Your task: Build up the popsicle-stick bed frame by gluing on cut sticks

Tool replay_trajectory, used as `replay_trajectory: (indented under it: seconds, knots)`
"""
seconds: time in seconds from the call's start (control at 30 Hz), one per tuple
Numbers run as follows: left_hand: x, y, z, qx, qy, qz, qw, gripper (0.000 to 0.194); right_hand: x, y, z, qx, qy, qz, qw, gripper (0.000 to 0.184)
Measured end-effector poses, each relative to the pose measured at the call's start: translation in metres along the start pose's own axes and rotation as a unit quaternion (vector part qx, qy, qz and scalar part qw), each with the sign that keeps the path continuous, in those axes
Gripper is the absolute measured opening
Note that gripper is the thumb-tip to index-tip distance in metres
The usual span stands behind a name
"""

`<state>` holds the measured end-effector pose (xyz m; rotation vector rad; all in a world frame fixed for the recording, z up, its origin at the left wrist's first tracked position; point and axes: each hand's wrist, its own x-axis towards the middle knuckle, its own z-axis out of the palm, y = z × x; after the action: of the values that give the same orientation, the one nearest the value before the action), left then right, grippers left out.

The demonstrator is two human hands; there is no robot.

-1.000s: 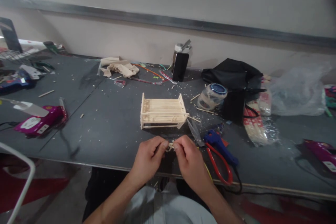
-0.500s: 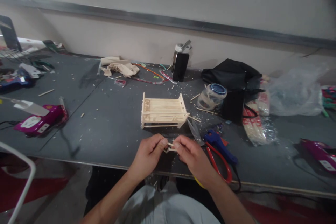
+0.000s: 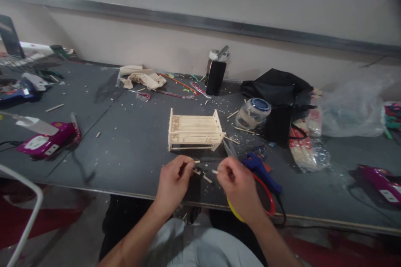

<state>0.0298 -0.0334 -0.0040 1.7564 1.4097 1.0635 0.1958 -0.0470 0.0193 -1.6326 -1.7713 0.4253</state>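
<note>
My left hand (image 3: 173, 181) is closed in a pinch on a short wooden stick piece (image 3: 196, 162) just above the grey table's near edge. My right hand (image 3: 237, 183) is pinched on another short stick piece (image 3: 214, 171), a little apart from the left. A third small stick bit (image 3: 207, 178) lies between them on the table. Just beyond both hands stands a small frame built of pale wooden sticks (image 3: 193, 130).
A blue glue gun (image 3: 261, 169) and red-handled scissors (image 3: 266, 196) lie right of my right hand. A lidded jar (image 3: 253, 113), a black bag (image 3: 278, 87), a dark bottle (image 3: 215, 76), crumpled cloth (image 3: 142, 78), a bag of sticks (image 3: 302, 150) and magenta tools (image 3: 46, 142) lie about the grey table (image 3: 131, 150).
My hands were together on one small stick piece; now they have moved apart, each pinching a short piece, with a bit lying between them.
</note>
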Motion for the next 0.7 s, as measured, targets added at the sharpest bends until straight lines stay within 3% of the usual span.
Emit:
replay_trajectory:
  seconds: [0.07,0.23,0.43,0.6,0.7]
  knots:
    - [0.001,0.000,0.000,-0.015,0.008,-0.012,1.000,0.015,0.003,0.006,-0.007,-0.010,-0.004,-0.006,1.000,0.017]
    - [0.005,-0.001,-0.002,-0.069,0.009,-0.032,0.997,0.012,0.005,0.015,-0.004,-0.064,-0.090,-0.030,0.993,0.017]
    - [0.006,-0.005,-0.003,-0.022,-0.006,0.042,0.999,0.012,0.002,0.022,-0.005,-0.085,-0.056,-0.054,0.993,0.022]
    - [0.003,-0.007,0.001,-0.001,-0.017,0.042,0.999,0.014,-0.004,0.028,-0.018,-0.090,-0.028,-0.084,0.992,0.022]
    - [0.002,-0.009,0.003,0.012,-0.021,0.046,0.999,0.016,-0.008,0.026,-0.020,-0.125,-0.053,-0.126,0.983,0.020]
